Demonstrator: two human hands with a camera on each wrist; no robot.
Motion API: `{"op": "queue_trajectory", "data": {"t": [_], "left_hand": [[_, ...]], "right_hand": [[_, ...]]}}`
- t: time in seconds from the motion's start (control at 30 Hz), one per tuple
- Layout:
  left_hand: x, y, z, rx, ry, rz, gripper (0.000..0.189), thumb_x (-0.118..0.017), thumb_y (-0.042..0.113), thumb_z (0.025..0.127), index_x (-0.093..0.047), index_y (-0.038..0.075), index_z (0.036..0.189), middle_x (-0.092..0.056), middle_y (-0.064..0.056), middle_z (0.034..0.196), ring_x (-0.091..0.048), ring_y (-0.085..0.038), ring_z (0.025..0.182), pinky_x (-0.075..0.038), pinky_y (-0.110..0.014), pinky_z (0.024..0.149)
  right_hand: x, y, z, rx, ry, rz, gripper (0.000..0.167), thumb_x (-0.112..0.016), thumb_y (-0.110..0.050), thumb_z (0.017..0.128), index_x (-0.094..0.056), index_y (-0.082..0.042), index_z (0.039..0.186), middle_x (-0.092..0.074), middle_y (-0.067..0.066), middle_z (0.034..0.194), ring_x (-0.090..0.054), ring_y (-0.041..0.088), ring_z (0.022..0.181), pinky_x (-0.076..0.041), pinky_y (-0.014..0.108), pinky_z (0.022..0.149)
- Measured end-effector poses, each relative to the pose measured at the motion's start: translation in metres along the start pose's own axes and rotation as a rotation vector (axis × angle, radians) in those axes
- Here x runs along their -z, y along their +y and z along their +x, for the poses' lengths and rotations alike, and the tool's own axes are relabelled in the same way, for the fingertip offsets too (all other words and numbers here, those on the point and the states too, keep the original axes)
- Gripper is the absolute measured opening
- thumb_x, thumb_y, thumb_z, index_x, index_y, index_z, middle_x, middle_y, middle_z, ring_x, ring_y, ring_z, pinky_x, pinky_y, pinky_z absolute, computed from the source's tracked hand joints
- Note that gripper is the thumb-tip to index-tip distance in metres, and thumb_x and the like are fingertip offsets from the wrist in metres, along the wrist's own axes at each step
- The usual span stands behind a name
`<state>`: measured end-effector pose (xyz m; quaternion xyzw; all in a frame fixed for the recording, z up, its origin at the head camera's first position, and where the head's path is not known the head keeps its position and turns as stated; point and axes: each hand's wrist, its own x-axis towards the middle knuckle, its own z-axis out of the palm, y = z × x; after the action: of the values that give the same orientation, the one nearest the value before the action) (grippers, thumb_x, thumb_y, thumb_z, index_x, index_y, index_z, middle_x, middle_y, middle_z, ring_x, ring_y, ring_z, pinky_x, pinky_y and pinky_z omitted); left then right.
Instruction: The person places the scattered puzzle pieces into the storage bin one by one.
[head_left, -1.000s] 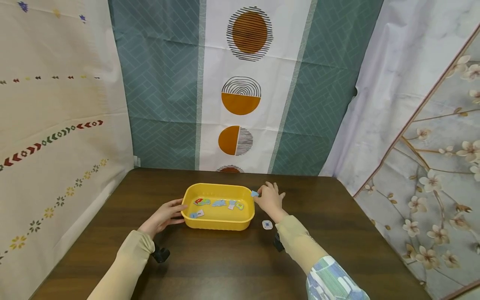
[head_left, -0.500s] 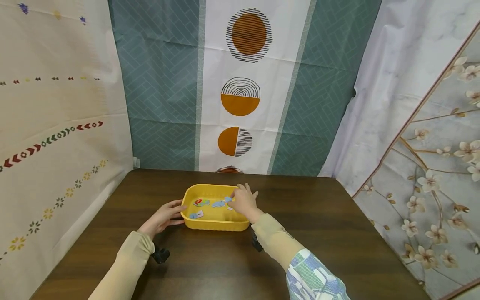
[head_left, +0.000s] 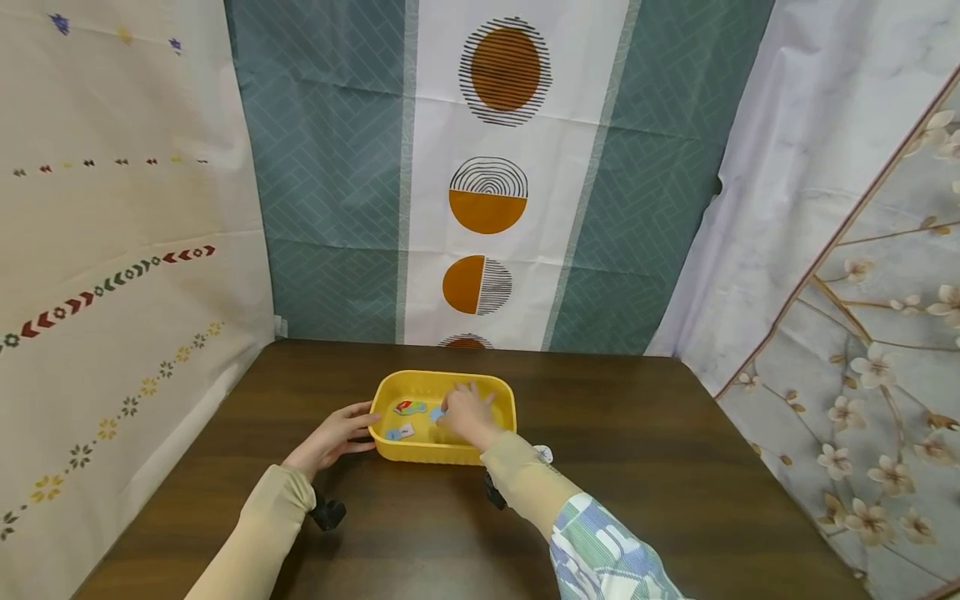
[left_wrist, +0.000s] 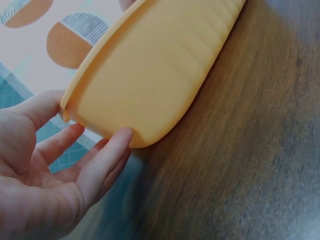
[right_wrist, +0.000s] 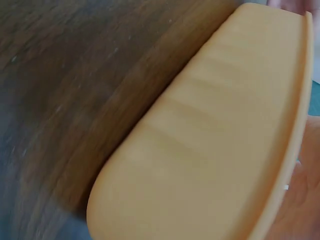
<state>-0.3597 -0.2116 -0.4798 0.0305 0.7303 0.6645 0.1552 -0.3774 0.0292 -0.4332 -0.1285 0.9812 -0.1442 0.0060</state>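
A yellow plastic tray (head_left: 431, 452) stands on the dark wooden table. My left hand (head_left: 339, 433) holds its left end, one digit over the rim and other fingers against the outer wall, as the left wrist view shows. Inside the tray is my right hand (head_left: 468, 414), fingers curled, pinching a small light blue puzzle piece (head_left: 437, 414); that hand partly hides the piece and others there. A red and green piece (head_left: 410, 407) lies toward the tray's left. Nearer the front lies a blue and white piece (head_left: 401, 432). In the right wrist view the tray's outer wall (right_wrist: 200, 150) blocks most of the hand.
A white piece with a blue star (head_left: 543, 453) lies on the table (head_left: 630, 467) right of the tray, partly covered by my right forearm. A patterned curtain (head_left: 322, 208) hangs behind the table, with other cloths at both sides.
My right hand has moved left from beyond the tray's right rim into the tray, carrying the light blue piece. My left hand has stayed on the tray's left end.
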Motion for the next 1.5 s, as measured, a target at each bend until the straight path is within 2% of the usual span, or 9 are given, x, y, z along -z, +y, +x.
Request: {"op": "queue_trajectory", "data": {"t": [0.13, 0.33, 0.77, 1.17, 1.4, 1.5], "left_hand": [[-0.004, -0.002, 0.000, -0.003, -0.006, -0.007, 0.063, -0.048, 0.023, 0.104, -0.020, -0.006, 0.152, -0.037, -0.034, 0.145, -0.062, -0.029, 0.114, -0.057, -0.041, 0.092], [-0.010, -0.004, 0.000, 0.000, 0.001, -0.013, 0.062, -0.048, 0.021, 0.104, -0.021, -0.007, 0.152, -0.037, -0.034, 0.146, -0.060, -0.033, 0.117, -0.057, -0.042, 0.092], [-0.010, -0.004, 0.002, 0.007, 0.025, -0.025, 0.065, -0.053, 0.024, 0.102, -0.023, -0.005, 0.152, -0.039, -0.033, 0.145, -0.061, -0.033, 0.116, -0.058, -0.042, 0.091], [-0.008, -0.004, 0.003, 0.010, 0.038, -0.025, 0.064, -0.053, 0.023, 0.102, -0.025, -0.005, 0.151, -0.042, -0.033, 0.143, -0.061, -0.033, 0.115, -0.059, -0.041, 0.089], [-0.005, -0.001, 0.001, 0.015, 0.034, -0.015, 0.061, -0.049, 0.021, 0.103, -0.023, -0.006, 0.152, -0.040, -0.033, 0.144, -0.060, -0.034, 0.117, -0.058, -0.041, 0.091], [-0.003, 0.000, 0.000, 0.014, 0.036, -0.010, 0.061, -0.049, 0.021, 0.104, -0.023, -0.006, 0.152, -0.040, -0.033, 0.145, -0.061, -0.033, 0.116, -0.058, -0.041, 0.091]], "right_hand": [[-0.009, -0.001, 0.001, 0.012, -0.034, -0.009, 0.018, -0.077, -0.031, 0.084, -0.074, -0.015, 0.091, -0.053, 0.010, 0.141, -0.029, 0.041, 0.144, -0.023, 0.076, 0.108], [-0.014, -0.003, -0.001, 0.007, -0.066, -0.032, 0.015, -0.079, -0.031, 0.082, -0.074, -0.018, 0.085, -0.052, 0.010, 0.143, -0.029, 0.041, 0.144, -0.025, 0.074, 0.108], [-0.025, -0.001, 0.007, 0.023, -0.056, -0.128, 0.017, -0.080, -0.034, 0.079, -0.072, -0.020, 0.076, -0.054, 0.010, 0.142, -0.034, 0.040, 0.142, -0.033, 0.072, 0.105], [-0.028, -0.002, 0.009, 0.030, -0.067, -0.095, 0.017, -0.080, -0.034, 0.080, -0.075, -0.018, 0.084, -0.052, 0.011, 0.144, -0.033, 0.041, 0.142, -0.031, 0.074, 0.105], [-0.024, -0.006, 0.010, 0.038, -0.056, -0.071, 0.029, -0.077, -0.034, 0.082, -0.075, -0.017, 0.106, -0.053, 0.010, 0.143, -0.032, 0.040, 0.142, -0.029, 0.075, 0.105], [-0.018, -0.008, 0.010, 0.049, -0.042, -0.051, 0.032, -0.076, -0.034, 0.084, -0.074, -0.016, 0.110, -0.052, 0.011, 0.144, -0.032, 0.041, 0.143, -0.028, 0.076, 0.105]]}}
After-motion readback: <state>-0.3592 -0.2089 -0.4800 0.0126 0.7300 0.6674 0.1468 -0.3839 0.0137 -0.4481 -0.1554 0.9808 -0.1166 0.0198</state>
